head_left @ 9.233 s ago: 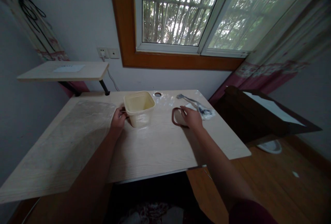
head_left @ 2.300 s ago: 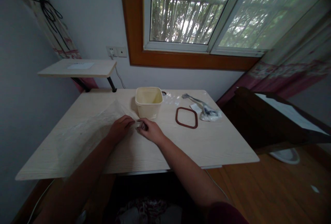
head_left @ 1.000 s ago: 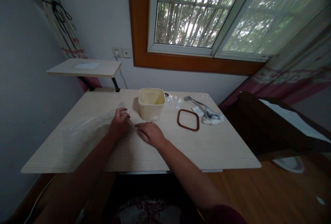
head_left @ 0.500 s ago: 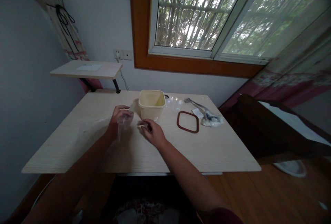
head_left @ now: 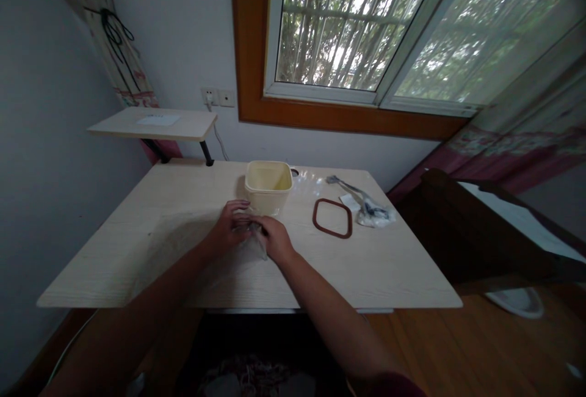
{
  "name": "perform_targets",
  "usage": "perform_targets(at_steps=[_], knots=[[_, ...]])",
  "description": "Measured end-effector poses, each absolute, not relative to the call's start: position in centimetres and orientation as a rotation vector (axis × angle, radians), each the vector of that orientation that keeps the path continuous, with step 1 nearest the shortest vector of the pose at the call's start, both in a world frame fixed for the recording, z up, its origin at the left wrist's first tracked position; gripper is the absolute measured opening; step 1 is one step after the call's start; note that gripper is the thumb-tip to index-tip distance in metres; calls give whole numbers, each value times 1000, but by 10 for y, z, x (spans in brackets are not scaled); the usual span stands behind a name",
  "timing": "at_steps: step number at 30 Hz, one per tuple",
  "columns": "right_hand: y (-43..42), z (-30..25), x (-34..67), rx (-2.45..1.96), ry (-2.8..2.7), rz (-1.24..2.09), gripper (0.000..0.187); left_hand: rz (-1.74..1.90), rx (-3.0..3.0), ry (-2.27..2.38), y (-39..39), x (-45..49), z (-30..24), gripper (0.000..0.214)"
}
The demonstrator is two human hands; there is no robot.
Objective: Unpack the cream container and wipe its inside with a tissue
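My left hand (head_left: 232, 224) and my right hand (head_left: 273, 237) meet just in front of a cream plastic bin (head_left: 268, 203). Both have their fingers closed on a thin piece of clear plastic (head_left: 260, 242), which hangs down between them. Its exact shape is partly hidden by the fingers. The bin stands upright with its open top facing up. A reddish-brown rounded-square ring (head_left: 315, 220) lies flat to the right of my right hand. Under and beside my left forearm, a faint clear plastic sheet (head_left: 158, 244) seems to lie on the tabletop.
Right of the ring, a clear plastic bag (head_left: 376, 217) with dark contents lies by a small white paper (head_left: 350, 202). A raised shelf (head_left: 187, 125) stands at the table's back left. The wooden table (head_left: 389, 281) ends near my body; a window (head_left: 339, 30) is behind.
My left hand has moved right and come together with my right hand. The clear plastic has moved right with it and now hangs between both hands. The bin and ring stay put.
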State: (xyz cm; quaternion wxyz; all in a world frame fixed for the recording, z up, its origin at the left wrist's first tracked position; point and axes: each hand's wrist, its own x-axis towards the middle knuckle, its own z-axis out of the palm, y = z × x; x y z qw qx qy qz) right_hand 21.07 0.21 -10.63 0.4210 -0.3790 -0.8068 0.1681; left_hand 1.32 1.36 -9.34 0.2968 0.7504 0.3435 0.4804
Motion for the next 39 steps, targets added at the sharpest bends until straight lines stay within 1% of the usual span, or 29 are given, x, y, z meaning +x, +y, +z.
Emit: perform_targets(at_steps=[3, 5, 7, 9, 13, 15, 17, 22, 25, 29, 33, 37, 39], knots=[[3, -107, 213, -933, -2047, 395, 25, 1243, 2046, 916, 15, 9, -97, 58], [4, -107, 216, -920, -2013, 398, 19, 1241, 2087, 889, 16, 2, -99, 62], [4, -106, 221, -896, -1999, 397, 17, 1214, 2151, 854, 15, -8, -99, 71], [4, -103, 227, -862, -2014, 384, 17, 1107, 2258, 902, 11, -21, -99, 79], [1, -95, 241, -813, -2008, 292, 18, 809, 2438, 1192, -3, -49, -100, 87], [-2, -91, 248, -815, -2014, 222, 18, 731, 2452, 1312, -9, -61, -100, 91], [-4, -86, 254, -803, -2054, 136, 20, 657, 2455, 1427, -13, -72, -100, 85], [-8, -78, 275, -755, -2152, -122, 23, 460, 2561, 1594, -11, -93, -96, 37], [-10, -76, 289, -768, -2195, -187, 24, 388, 2572, 1657, -8, -98, -94, 22], [-12, -83, 303, -801, -2214, -191, 25, 314, 2505, 1717, -8, -96, -90, 18], [-11, -95, 309, -851, -2170, -135, 27, 270, 2447, 1703, -7, -94, -86, 20], [-8, -97, 311, -952, -2134, -83, 28, 371, 2470, 1688, 0, -92, -85, 31], [-8, -96, 311, -992, -2139, -83, 28, 471, 2474, 1692, 5, -89, -86, 30]])
